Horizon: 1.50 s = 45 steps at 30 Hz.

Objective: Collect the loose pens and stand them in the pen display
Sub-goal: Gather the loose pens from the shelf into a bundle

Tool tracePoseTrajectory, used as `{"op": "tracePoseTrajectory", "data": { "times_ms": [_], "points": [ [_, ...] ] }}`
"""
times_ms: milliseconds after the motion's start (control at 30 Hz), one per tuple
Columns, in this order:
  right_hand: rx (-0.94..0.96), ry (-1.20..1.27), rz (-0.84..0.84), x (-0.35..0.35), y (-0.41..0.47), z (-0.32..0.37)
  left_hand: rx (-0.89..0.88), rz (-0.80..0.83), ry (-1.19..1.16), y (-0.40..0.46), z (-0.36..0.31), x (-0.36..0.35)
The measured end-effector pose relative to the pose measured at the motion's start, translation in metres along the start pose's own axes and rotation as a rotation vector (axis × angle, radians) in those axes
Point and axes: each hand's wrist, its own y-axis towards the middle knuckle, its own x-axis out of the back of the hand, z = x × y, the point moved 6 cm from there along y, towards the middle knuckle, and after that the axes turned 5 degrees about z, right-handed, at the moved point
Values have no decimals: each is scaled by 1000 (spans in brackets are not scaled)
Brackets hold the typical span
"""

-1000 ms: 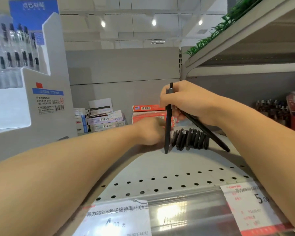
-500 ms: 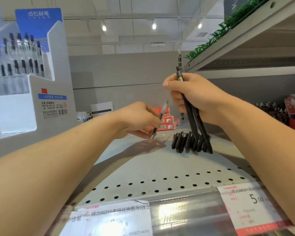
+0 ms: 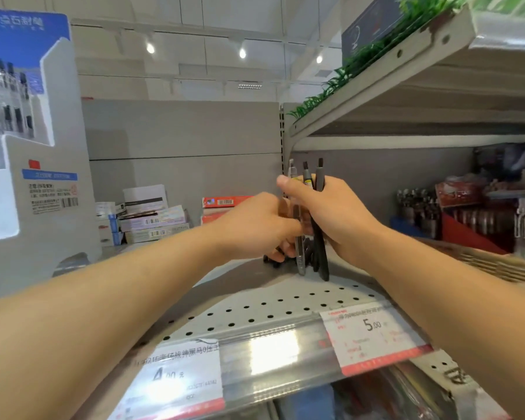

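Three slim dark plastic pens (image 3: 319, 225), one paler grey, stand nearly upright as a bundle at frame centre. Further loose black pens (image 3: 306, 250) lie behind on the perforated grey metal shelf (image 3: 255, 310). White-and-blue cardboard pen display (image 3: 40, 153), upper left.

Pen display (image 3: 37, 153) stands left on the shelf (image 3: 255, 301); boxes (image 3: 152, 219) behind, loose pens (image 3: 308, 253) mid-shelf.

Perforated grey shelf (image 3: 255, 301) bears loose black pens (image 3: 307, 250), stacked boxes (image 3: 152, 218).
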Motion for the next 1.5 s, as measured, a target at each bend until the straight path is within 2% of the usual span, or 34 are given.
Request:
{"op": "tracePoseTrajectory", "data": {
  "times_ms": [133, 200, 300, 433, 600, 733, 800, 867, 1000, 1133, 1233, 1367, 1433, 1500],
  "points": [
    [-4, -82, -112, 16, -5, -5, -18, 3, 135, 7, -2, -1],
    [-46, 18, -164, 21, -6, -11, 9, -83, 146, 13, 9, 9],
    [-54, 213, -194, 23, -4, -11, 89, -215, 409, 23, 36, 24],
    [-42, 121, -189, 28, -2, -13, 203, -51, 642, 36, 67, 15],
    [-170, 55, -3, 16, -2, -24, 250, 26, 635, 44, 75, 13],
    [-192, 96, -27, 19, -3, -26, 350, 31, 699, 40, 84, 26],
    [-197, 124, -37, 21, -3, -27, 455, 35, 659, 32, 91, 38],
    [-210, 150, -53, 23, -3, -29, 486, -12, 583, 24, 91, 48],
    [-213, 178, -76, 26, -3, -29, 362, -147, 159, 11, 78, 51],
    [-205, 167, -94, 28, -4, -29, 141, -133, -69, 7, 45, 34],
    [-177, 167, -97, 29, -4, -26, 25, -69, -105, 1, 22, 18],
    [-143, 120, -47, 25, -6, -22, -48, 92, -31, -4, 4, -7],
    [-146, 129, -38, 23, -8, -21, -64, 70, 15, -3, 0, -5],
    [-163, 225, -53, 22, -8, -21, -72, -53, 154, -1, 2, 8]
  ]
}}
